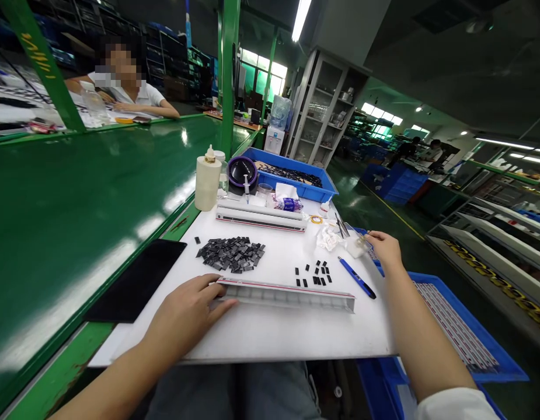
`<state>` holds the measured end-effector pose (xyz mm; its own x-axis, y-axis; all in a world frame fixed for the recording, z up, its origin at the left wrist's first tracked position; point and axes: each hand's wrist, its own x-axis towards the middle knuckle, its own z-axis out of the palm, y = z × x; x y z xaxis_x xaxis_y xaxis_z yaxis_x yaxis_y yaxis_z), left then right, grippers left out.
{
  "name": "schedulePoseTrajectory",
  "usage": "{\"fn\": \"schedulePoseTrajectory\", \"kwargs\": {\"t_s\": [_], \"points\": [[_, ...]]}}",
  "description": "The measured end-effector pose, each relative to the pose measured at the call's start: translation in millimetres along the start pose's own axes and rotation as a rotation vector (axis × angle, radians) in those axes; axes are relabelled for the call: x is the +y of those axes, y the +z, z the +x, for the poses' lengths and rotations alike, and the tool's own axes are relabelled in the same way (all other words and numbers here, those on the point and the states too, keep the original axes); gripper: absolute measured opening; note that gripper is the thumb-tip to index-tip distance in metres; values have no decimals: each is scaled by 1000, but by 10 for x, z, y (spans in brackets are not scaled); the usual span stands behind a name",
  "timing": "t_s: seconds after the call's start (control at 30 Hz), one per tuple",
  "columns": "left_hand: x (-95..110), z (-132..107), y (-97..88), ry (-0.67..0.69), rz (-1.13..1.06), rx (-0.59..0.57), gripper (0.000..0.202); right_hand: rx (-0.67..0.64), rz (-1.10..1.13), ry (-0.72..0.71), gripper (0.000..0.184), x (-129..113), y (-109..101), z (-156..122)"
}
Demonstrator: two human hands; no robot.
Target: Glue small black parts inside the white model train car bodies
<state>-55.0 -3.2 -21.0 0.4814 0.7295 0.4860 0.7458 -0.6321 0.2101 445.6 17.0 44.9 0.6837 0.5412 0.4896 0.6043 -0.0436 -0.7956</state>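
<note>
My left hand [191,306] grips the left end of a long pale grey channel strip [291,296] with a red line along its top edge, lying on the white work board. My right hand [384,248] is closed in a pinch at the board's right edge, beside a small whitish translucent container [356,246]. What its fingertips hold is too small to make out. Beyond the strip lies a heap of small black rectangular pieces [232,254]. Several more black pieces [316,280] are spread out near a blue pen-like tool [357,278].
Farther back are more strips [261,217], a cream squeeze bottle [207,182], a syringe [246,189], crumpled tissue [328,238] and tweezers [342,224]. A blue bin [291,185] stands behind; a blue tray [508,373] holds strips. Across the green conveyor [98,192] sits a person [140,102].
</note>
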Motion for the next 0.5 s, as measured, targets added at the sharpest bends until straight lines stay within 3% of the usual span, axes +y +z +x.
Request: {"fn": "schedulePoseTrajectory", "kwargs": {"t_s": [0.17, 0.27, 0.37, 0.5], "points": [[85, 20, -54, -29, 5, -45, 34, -40, -32, -31, 47, -158, -256, -518], [135, 38, -86, -73, -7, -81, 32, -312, -58, -282, 39, -265, -415, -1005], [180, 44, -114, -105, 11, -112, 32, -613, -215, -553, 44, -341, -472, -1442], [230, 43, -150, -114, 42, -119, 31, -679, -291, -650, 51, -331, -387, -1751]]}}
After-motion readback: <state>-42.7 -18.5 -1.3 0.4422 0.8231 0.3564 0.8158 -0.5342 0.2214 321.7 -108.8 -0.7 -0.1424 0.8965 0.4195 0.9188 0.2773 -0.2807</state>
